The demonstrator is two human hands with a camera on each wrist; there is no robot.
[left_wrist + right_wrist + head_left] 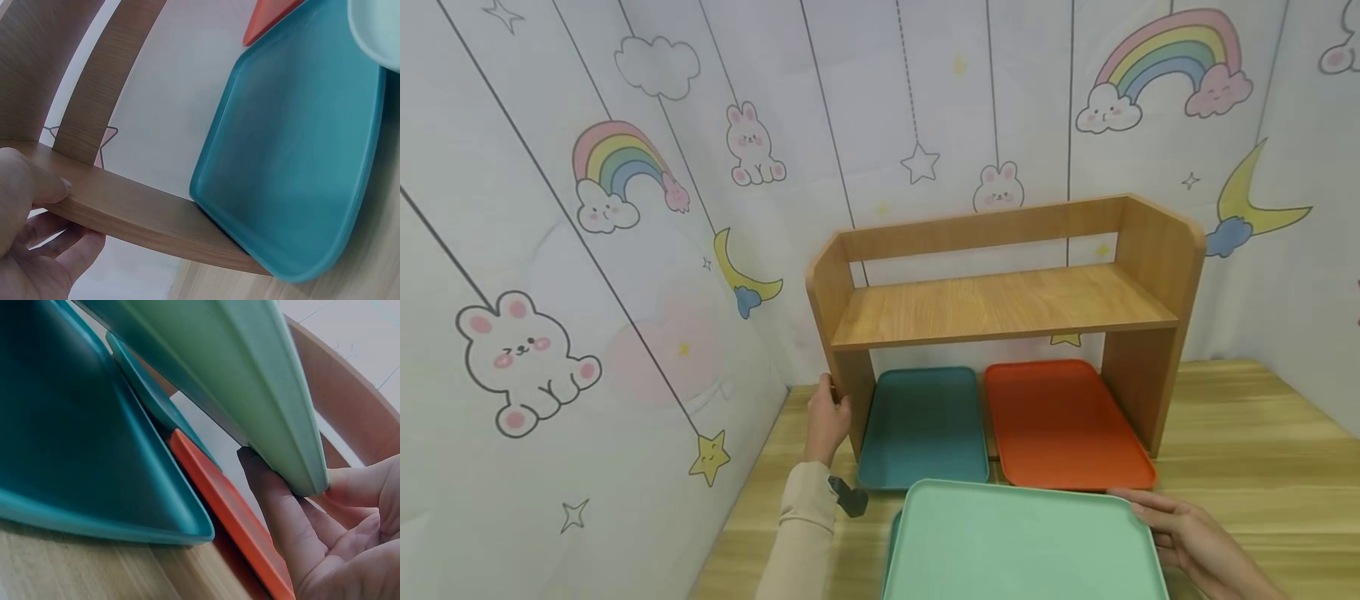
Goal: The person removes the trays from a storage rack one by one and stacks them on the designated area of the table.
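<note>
Well, my right hand (1191, 533), at the lower right of the head view, pinched the light green tray (1022, 542) near its upper right corner, thumb on one side and fingers on the other. That tray filled the bottom centre of the frame, in front of the wooden desktop shelf (1000, 304). My left hand (829, 421), just left of the lower centre, gripped the left side panel (144, 212) of the shelf, with the thumb over its inner face and the fingers round the outer side.

In the shelf's lower opening, to the right of my left hand, a teal blue tray (925, 425) and a red-orange tray (1063, 425) sat side by side; whether they lay flat or leaned, I couldn't tell. Another tray, a teal green one (81, 437), showed as a sliver at the bottom of the head view, below the light green tray, and rested on the wood-grain surface (1240, 433), large at the left of the right wrist view.

As I judged it, the work was about halfway along: two trays seemed settled under the shelf, while the light green one was in my grip and not yet in place, and the teal green one was left outside, untouched by either hand.
</note>
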